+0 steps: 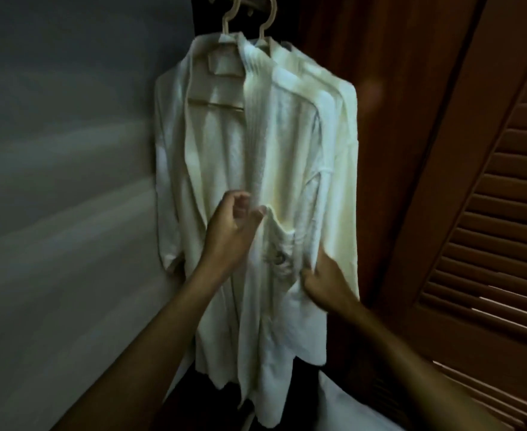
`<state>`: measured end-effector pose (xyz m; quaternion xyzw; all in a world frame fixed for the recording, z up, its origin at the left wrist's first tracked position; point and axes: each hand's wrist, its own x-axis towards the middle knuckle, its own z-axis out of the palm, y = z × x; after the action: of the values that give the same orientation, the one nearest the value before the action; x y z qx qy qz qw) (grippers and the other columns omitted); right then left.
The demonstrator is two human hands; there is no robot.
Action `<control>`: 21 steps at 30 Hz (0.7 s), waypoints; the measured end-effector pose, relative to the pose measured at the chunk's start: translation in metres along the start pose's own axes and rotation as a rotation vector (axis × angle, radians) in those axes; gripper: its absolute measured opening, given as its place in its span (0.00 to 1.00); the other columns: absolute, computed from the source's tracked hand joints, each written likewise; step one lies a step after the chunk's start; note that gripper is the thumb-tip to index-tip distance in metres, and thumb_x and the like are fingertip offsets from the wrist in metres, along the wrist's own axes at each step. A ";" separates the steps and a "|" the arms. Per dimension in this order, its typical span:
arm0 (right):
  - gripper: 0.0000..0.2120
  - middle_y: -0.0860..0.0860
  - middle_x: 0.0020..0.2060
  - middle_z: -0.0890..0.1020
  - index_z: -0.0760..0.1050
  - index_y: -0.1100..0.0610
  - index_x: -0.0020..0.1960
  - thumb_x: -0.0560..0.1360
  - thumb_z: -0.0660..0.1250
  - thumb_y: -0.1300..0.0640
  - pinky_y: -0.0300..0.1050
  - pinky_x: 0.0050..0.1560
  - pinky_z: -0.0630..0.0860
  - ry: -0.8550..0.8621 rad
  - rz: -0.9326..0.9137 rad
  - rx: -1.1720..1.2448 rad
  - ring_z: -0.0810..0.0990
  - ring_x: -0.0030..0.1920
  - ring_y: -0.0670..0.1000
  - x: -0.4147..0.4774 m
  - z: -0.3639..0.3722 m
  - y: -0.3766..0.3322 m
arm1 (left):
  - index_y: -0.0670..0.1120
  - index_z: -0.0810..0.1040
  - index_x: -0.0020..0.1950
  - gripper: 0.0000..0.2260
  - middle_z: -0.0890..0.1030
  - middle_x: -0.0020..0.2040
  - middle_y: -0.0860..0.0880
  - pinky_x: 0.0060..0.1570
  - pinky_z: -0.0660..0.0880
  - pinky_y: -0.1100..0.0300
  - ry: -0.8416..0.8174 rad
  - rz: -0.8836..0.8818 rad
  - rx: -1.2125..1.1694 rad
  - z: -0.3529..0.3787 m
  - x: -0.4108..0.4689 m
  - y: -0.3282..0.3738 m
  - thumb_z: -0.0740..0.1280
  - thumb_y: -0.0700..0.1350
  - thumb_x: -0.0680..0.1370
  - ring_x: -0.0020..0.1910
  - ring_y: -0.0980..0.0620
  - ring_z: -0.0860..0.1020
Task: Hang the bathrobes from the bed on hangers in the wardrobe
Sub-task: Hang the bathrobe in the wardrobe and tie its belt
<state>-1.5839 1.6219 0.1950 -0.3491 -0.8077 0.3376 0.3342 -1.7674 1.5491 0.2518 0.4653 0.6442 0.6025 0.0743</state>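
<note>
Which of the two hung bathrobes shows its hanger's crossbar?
The left bathrobe, next to the grey wall: its front hangs open, baring the hanger bar. The right bathrobe, by the louvred door, hides its own.

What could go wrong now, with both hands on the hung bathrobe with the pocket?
The left hand and right hand both grip the pocketed bathrobe; a hard downward pull could slide it off its hanger. The other bathrobe hangs close behind it, so straightening one might drag the other askew.
</note>
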 end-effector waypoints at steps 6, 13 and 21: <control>0.22 0.62 0.64 0.77 0.71 0.65 0.69 0.76 0.64 0.69 0.45 0.63 0.73 -0.319 -0.121 0.011 0.76 0.65 0.60 -0.042 0.076 0.031 | 0.58 0.55 0.81 0.51 0.66 0.67 0.62 0.61 0.72 0.59 -0.058 -0.303 0.119 0.024 -0.060 -0.005 0.80 0.63 0.66 0.66 0.59 0.71; 0.31 0.43 0.71 0.73 0.66 0.48 0.77 0.77 0.70 0.49 0.35 0.70 0.68 -0.680 -0.145 0.250 0.71 0.70 0.39 -0.059 0.089 0.095 | 0.47 0.75 0.70 0.27 0.82 0.62 0.47 0.59 0.75 0.57 0.340 -0.406 0.314 0.000 -0.093 -0.036 0.75 0.50 0.72 0.60 0.47 0.80; 0.21 0.52 0.61 0.81 0.71 0.55 0.73 0.80 0.65 0.60 0.29 0.57 0.72 -0.676 0.169 0.215 0.79 0.58 0.47 -0.041 0.129 0.130 | 0.49 0.82 0.54 0.16 0.86 0.48 0.49 0.49 0.80 0.52 0.466 -0.585 0.062 -0.034 -0.133 -0.035 0.71 0.44 0.66 0.49 0.47 0.85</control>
<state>-1.6180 1.6176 0.0106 -0.2462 -0.8007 0.5435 0.0541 -1.7341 1.4390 0.1695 0.1142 0.7675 0.6256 0.0804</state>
